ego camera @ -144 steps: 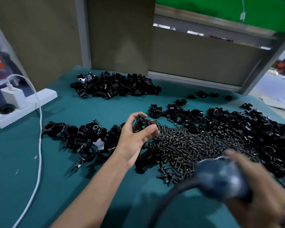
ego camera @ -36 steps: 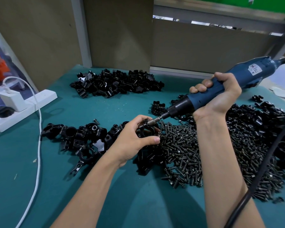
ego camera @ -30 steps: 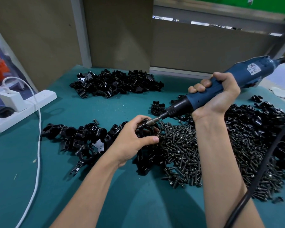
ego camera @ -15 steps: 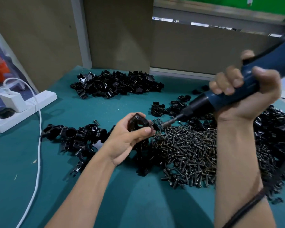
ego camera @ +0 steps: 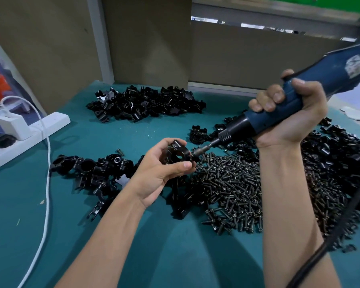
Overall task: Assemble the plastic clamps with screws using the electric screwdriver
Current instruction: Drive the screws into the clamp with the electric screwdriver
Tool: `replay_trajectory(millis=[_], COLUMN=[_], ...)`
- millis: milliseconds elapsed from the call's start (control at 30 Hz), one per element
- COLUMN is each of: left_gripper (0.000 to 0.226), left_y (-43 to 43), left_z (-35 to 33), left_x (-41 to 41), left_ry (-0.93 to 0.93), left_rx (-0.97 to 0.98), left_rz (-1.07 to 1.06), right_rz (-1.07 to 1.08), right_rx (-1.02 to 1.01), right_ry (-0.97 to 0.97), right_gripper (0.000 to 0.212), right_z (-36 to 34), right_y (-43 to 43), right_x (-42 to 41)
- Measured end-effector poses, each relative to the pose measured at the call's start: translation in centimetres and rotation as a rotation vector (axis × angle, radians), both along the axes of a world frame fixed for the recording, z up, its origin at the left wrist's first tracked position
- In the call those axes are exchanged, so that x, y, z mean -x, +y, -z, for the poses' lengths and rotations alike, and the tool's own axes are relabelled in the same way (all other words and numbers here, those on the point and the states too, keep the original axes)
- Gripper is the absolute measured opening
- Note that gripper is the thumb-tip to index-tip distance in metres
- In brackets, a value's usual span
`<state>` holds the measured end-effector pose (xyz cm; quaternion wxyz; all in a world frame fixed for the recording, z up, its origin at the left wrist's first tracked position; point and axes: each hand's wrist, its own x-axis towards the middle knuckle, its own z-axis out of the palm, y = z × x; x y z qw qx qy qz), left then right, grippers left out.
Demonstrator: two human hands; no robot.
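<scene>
Screw going into one black plastic clamp (ego camera: 178, 153), held just above the teal tabletop (ego camera: 112, 246).

L hand (ego camera: 158, 173) fingers pinch the clamp, thumb underneath, at the near edge of the loose black screw heap (ego camera: 227, 183). R hand (ego camera: 289, 119) fingers clenched round the blue electric screwdriver (ego camera: 337, 73), bit tip at the clamp's side; seated on a screw or just off it, can't tell. Small cluster of black clamps (ego camera: 96, 167) by L wrist looks assembled. Back pile of black clamp parts (ego camera: 146, 104) and R-side pile of black clamp parts (ego camera: 341, 154) look unworked. Judgement: early in the job, most of it left.
</scene>
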<state>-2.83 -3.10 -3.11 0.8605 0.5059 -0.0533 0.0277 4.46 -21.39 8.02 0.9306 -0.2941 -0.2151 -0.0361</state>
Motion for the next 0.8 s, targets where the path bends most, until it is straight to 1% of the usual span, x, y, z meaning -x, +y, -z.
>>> replay_trajectory(millis=[267, 367, 800], left_gripper=[0.04, 0.04, 0.045], left_y=[-0.38, -0.34, -0.53], left_z=[-0.16, -0.17, -0.27], left_x=[0.17, 0.25, 0.37], left_ry=[-0.001, -0.004, -0.003], left_rx=[-0.033, -0.047, -0.125], left_rz=[0.019, 0.016, -0.05], right_rz=[-0.031, -0.049, -0.006], right_rx=[0.029, 0.032, 0.035], right_ry=[-0.031, -0.037, 0.037], right_gripper=[0.007, 0.009, 0.007], right_z=[0.11, 0.19, 0.26], right_y=[-0.01, -0.03, 0.15], right_x=[-0.11, -0.19, -0.23])
